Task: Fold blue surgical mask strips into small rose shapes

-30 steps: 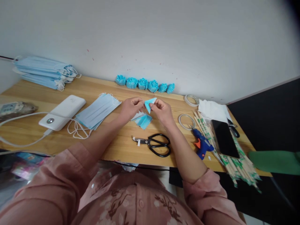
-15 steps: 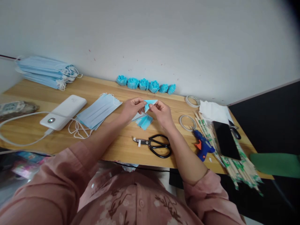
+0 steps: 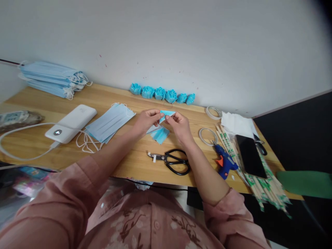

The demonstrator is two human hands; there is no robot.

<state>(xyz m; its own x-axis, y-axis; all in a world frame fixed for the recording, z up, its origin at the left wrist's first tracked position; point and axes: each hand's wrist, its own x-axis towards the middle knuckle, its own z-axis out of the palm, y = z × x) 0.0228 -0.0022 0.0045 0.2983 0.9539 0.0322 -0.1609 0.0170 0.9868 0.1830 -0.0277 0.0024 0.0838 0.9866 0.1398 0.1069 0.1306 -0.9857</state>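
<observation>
Scissors [image 3: 163, 157] and cut blue pieces [image 3: 161, 135] lie nearer me; blue flowers [image 3: 159, 93] line up beyond. My left hand [image 3: 146, 121] and right hand [image 3: 178, 125] pinch the folded blue piece [image 3: 168, 113] between them, long edge left-to-right, one corner towards me.

Forearms [image 3: 111, 152] stretched forward, converging; left grip [image 3: 146, 121], right grip [image 3: 179, 125] near each other, both pinching.

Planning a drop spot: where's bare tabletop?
Bare wood: left of the black-handled metal scissors, by the front edge; between the pale blue pleated mask stack and bright blue ruffled flower row. Crowded: centre, around left hand and right hand; right end, with blue plastic glue gun, wrapped wooden sticks, black phone.
</observation>
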